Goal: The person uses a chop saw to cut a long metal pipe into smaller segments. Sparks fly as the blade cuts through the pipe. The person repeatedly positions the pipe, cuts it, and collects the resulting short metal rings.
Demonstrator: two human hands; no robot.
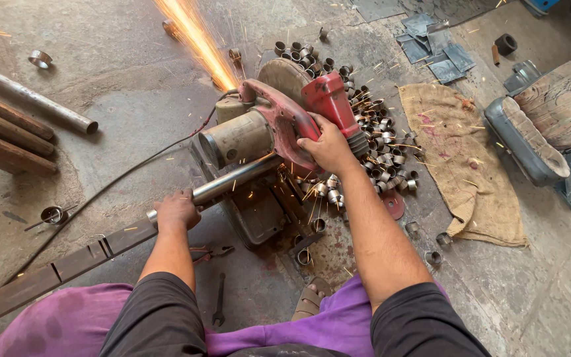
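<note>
Concrete floor point(114, 132), centre | right hand point(327, 147) closed round red chop saw point(279, 125) handle, pressing down | left hand point(176, 210) clamped on steel pipe point(232, 182), steadying it | sparks point(196, 39) far-left | cut rings point(378, 152) right

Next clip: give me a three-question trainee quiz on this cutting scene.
1. True or false: the right hand grips the red handle of the chop saw.
2. What does the left hand hold? A) a wrench B) the steel pipe C) the sack
3. Fill in: the cut rings lie piled between the saw and the ____.

Key: 1 true; 2 B; 3 burlap sack.
</note>
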